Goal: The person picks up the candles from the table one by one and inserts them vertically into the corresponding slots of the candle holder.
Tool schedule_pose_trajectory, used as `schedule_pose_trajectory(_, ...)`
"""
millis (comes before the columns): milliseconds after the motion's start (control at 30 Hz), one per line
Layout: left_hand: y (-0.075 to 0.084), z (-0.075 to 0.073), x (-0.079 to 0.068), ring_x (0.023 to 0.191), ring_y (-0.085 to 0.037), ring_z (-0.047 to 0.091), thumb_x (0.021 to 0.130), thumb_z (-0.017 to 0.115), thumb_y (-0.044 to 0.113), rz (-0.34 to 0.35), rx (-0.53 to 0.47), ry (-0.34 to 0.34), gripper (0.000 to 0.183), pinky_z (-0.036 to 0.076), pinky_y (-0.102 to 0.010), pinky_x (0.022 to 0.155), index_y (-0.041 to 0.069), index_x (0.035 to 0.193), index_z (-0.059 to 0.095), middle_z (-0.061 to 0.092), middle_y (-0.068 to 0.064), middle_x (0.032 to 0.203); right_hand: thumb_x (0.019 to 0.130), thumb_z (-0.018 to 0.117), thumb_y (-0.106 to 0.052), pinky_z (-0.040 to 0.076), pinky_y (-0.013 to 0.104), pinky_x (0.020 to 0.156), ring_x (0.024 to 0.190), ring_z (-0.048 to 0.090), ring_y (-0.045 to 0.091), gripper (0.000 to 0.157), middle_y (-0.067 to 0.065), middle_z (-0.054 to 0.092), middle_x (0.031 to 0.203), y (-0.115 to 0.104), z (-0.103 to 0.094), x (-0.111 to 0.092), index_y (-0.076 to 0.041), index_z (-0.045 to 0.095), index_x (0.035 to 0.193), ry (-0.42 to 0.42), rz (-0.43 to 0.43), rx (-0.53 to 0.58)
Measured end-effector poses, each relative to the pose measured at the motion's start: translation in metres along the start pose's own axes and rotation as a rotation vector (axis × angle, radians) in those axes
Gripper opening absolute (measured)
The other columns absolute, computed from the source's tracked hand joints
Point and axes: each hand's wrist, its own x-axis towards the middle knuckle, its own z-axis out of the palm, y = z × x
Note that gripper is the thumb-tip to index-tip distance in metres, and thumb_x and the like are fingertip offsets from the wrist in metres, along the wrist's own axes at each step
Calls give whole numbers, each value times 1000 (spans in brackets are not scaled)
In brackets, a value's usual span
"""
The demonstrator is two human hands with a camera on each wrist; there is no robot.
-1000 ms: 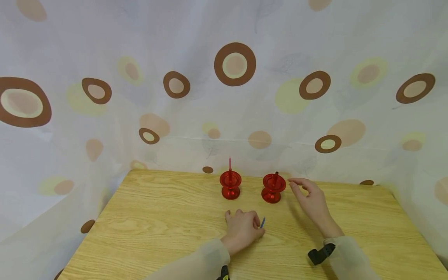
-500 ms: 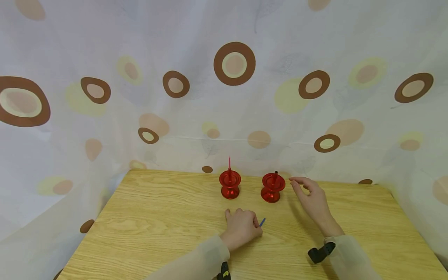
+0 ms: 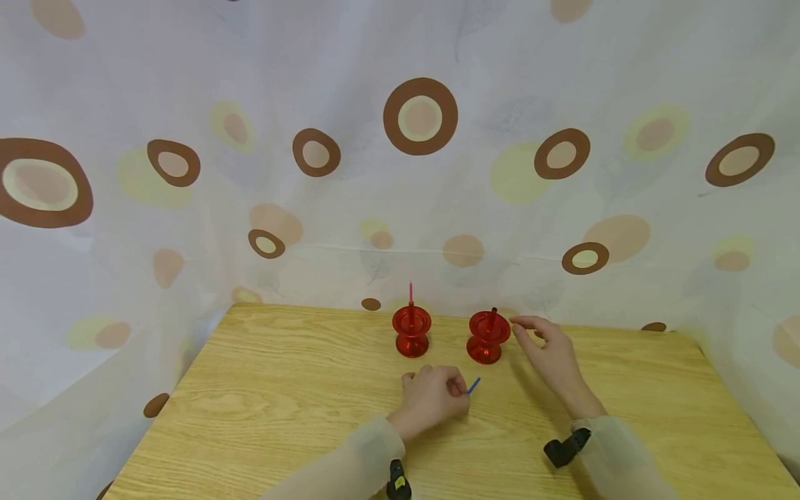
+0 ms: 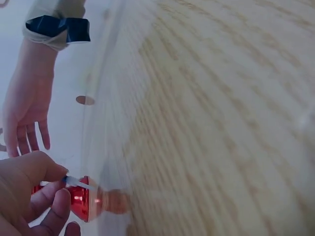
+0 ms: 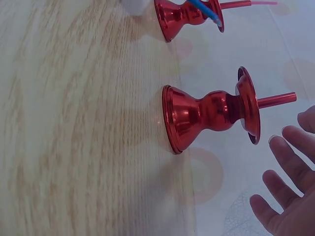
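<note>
My left hand [image 3: 432, 396] pinches a thin blue candle [image 3: 474, 385] between thumb and forefinger, its free end slanting up to the right. That candle [image 5: 205, 11] also shows at the top of the right wrist view. Beside the right-hand red metal candle holder [image 3: 485, 349] is my right hand [image 3: 553, 357], fingers loosely bent and holding nothing. The right wrist view has its fingertips near the dish of this holder [image 5: 211, 110], whose narrow tube has no candle in it. A second red candle holder [image 3: 412, 344] stands to the left with a pink candle [image 3: 410, 292] upright in its tube.
Both holders stand near the back edge of a light wooden table [image 3: 300, 368]. Behind and at the sides hangs a pale cloth [image 3: 350, 201] with brown and yellow ring shapes. Black straps [image 3: 565, 448] circle both wrists over pale sleeves.
My left hand has lifted slightly and turned the blue candle so that more of it shows, now nearer the right-hand holder. My right hand has shifted slightly left towards that holder.
</note>
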Motion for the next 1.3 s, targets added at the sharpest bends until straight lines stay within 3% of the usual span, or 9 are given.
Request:
schedule_pose_trajectory(133,-1,-2,3,83,-6,50,85,79,17,40,-63,-15,11,35,-46,82,23,82,71,66,17,80,104,65,-15,48,56,96,118,58,38,26,21,68,125,-2,1,3,1,72,124,-9,1,3)
schedule_pose_trajectory(333,-4,-1,5,80,-3,55,91,76,16,91,-161,10,5,33,-37,82,19,90,73,72,15,85,103,68,-22,45,59,101,124,54,42,37,23,63,135,2,4,6,-1,67,134,-75,35,9)
schedule_pose_trajectory(567,-6,1,13,87,0,61,97,75,13,142,-281,45,8,49,-21,81,15,104,78,75,11,89,101,72,-20,40,65,108,133,50,45,46,23,61,143,8,6,11,1,62,140,-140,14,-11)
schedule_pose_trajectory(700,-3,2,19,94,-3,65,99,73,14,171,-315,75,18,51,-22,84,9,115,80,78,7,95,98,74,-18,36,68,112,138,48,47,50,25,59,144,7,6,12,2,61,142,-183,-18,-23)
schedule_pose_trajectory(1000,2,-3,25,100,-6,65,100,72,18,162,-404,115,16,54,-39,97,8,110,79,76,7,99,97,77,-19,37,68,112,138,49,47,53,24,59,145,7,10,13,3,61,142,-211,-42,3)
schedule_pose_trajectory(1300,12,-12,33,106,-6,67,100,73,22,152,-457,113,16,52,-35,99,10,109,78,77,7,100,97,77,-20,35,70,113,141,42,51,58,28,52,151,1,12,13,6,57,144,-220,-13,-43)
